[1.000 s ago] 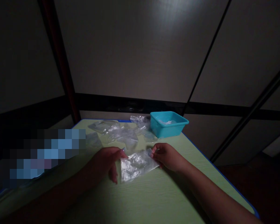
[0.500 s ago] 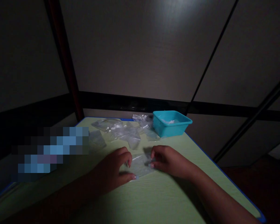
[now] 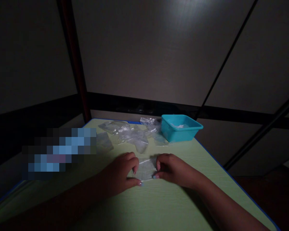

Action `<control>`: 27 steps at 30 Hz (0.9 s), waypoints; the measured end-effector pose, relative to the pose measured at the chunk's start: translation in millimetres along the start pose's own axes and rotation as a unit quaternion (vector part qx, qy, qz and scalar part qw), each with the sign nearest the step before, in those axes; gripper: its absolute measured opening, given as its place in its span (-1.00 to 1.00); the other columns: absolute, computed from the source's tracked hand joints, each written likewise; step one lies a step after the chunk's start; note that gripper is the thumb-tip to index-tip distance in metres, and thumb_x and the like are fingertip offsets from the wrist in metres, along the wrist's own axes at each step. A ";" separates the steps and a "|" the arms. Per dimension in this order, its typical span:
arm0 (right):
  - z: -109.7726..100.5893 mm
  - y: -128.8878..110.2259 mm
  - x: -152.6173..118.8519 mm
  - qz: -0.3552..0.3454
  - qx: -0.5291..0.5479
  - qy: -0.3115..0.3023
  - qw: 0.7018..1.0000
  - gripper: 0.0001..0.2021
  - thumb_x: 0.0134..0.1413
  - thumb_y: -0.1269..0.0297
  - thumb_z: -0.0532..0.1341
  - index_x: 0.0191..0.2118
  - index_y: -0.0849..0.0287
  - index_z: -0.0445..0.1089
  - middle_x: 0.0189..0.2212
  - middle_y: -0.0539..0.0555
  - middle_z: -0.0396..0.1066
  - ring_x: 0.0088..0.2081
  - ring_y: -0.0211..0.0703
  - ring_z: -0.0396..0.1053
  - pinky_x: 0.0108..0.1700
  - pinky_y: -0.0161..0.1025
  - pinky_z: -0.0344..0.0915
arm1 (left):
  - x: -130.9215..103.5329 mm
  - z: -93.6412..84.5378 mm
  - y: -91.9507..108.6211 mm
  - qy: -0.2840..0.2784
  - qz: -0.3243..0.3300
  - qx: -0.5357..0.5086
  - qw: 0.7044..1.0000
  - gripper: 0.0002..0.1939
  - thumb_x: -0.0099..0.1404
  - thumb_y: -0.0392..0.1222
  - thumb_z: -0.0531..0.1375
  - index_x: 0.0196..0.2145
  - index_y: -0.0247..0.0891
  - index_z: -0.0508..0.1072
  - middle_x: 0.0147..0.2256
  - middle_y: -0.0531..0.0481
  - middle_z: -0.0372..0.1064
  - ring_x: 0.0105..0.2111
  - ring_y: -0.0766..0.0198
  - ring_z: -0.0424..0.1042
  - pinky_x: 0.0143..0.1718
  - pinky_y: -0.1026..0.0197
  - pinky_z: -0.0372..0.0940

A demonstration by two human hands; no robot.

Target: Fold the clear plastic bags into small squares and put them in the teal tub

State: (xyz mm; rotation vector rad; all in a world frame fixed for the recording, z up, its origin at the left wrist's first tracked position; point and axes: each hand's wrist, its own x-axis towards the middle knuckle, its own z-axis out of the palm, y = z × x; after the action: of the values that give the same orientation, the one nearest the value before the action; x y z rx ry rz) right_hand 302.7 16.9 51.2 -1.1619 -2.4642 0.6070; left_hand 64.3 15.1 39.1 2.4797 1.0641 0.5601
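A clear plastic bag (image 3: pixel 146 168) lies flat on the pale green bench (image 3: pixel 156 208), between the two hands. The left hand (image 3: pixel 124 170) is curled at its left end, thumb and fingers apart; whether it grips the film I cannot tell. The right hand (image 3: pixel 173 168) bends over the other end, thumb by the near corner, its grip equally unclear. Both hands hide parts of the bag. Just beyond lies a loose heap of clear bags (image 3: pixel 135 138), spread up to the turquoise tub (image 3: pixel 180 134), which holds some crumpled film (image 3: pixel 180 126). At left, a bluish pixelated patch (image 3: pixel 69 149) masks whatever is there
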 end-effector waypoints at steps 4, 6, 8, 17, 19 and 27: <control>1.4 0.4 1.0 0.008 -0.015 0.008 1.000 -0.88 -0.10 0.33 0.25 -0.44 0.19 0.28 -0.50 -0.04 0.32 -0.48 -0.31 0.19 -0.45 -0.39 0.02 | 0.2 0.1 -2.4 -0.002 0.006 -0.009 1.000 -0.82 0.10 -0.16 0.21 -0.41 -0.23 0.25 -0.33 0.06 0.20 -0.32 0.27 0.22 -0.34 0.29 0.08; 0.9 -0.8 1.0 0.005 -0.017 0.009 1.000 -0.89 -0.10 0.34 0.25 -0.45 0.19 0.28 -0.50 -0.03 0.32 -0.47 -0.30 0.19 -0.45 -0.39 0.03 | 0.6 0.4 -3.4 -0.002 0.007 -0.006 1.000 -0.83 0.11 -0.16 0.20 -0.40 -0.23 0.25 -0.34 0.06 0.20 -0.34 0.27 0.22 -0.35 0.29 0.07; -0.6 -2.8 0.6 0.001 -0.019 0.014 1.000 -0.91 -0.07 0.34 0.22 -0.45 0.19 0.27 -0.50 -0.03 0.31 -0.47 -0.30 0.19 -0.44 -0.38 0.03 | 0.8 0.7 -4.2 0.001 0.009 -0.003 1.000 -0.84 0.13 -0.15 0.18 -0.40 -0.23 0.25 -0.35 0.06 0.20 -0.35 0.28 0.22 -0.36 0.29 0.07; -2.8 -2.9 0.9 0.003 -0.020 0.041 0.999 -0.97 -0.06 0.42 0.17 -0.43 0.19 0.29 -0.50 -0.01 0.32 -0.47 -0.29 0.17 -0.44 -0.37 0.03 | 2.8 -1.5 -6.5 0.059 -0.022 0.017 0.998 -0.89 0.17 -0.14 0.11 -0.39 -0.22 0.26 -0.37 0.03 0.21 -0.36 0.25 0.23 -0.34 0.25 0.11; -1.4 -1.6 1.6 0.004 -0.021 0.042 0.999 -0.96 -0.08 0.43 0.19 -0.42 0.19 0.31 -0.50 -0.01 0.32 -0.47 -0.29 0.18 -0.44 -0.38 0.04 | 5.4 -0.3 -10.3 0.099 -0.041 0.029 0.994 -0.91 0.18 -0.16 0.10 -0.38 -0.22 0.27 -0.37 0.02 0.21 -0.35 0.23 0.23 -0.32 0.22 0.13; 2.6 -0.5 4.2 -0.027 -0.012 0.049 0.998 -0.84 -0.07 0.50 0.14 -0.31 0.17 0.32 -0.41 0.00 0.37 -0.38 -0.26 0.26 -0.35 -0.38 0.10 | 21.9 11.9 -26.1 0.174 -0.067 0.055 0.981 -0.91 0.13 -0.18 0.17 -0.43 -0.23 0.33 -0.38 0.00 0.23 -0.30 0.18 0.23 -0.24 0.16 0.15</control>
State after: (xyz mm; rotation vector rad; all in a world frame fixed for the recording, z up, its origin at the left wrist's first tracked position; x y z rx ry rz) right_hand 298.6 19.3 49.8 -1.1037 -2.4180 0.4953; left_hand 68.6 45.8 20.8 2.4329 1.4149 0.9420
